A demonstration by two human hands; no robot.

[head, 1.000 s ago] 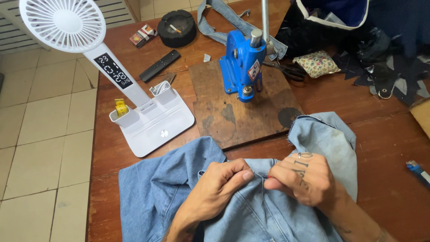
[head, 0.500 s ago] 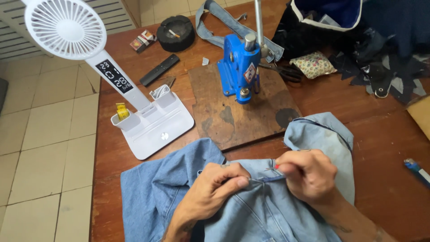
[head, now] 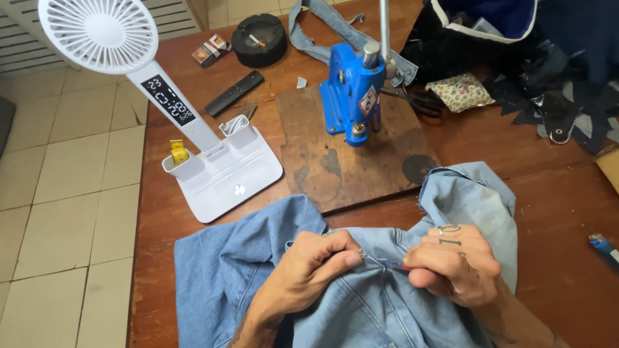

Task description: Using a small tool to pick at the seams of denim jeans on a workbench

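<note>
Both hands pinch the denim garment (head: 258, 270): left hand (head: 309, 270) and right hand (head: 454, 264) gripping its seam between them; blue press (head: 353, 90) beyond, untouched

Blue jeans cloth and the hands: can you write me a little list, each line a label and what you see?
left hand: pinches the denim garment along a seam
right hand: grips the same seam, close by
behind: blue hand press on a wooden board
left side: white desk fan stand, with yellow tape measure
surface: brown wooden table
</note>
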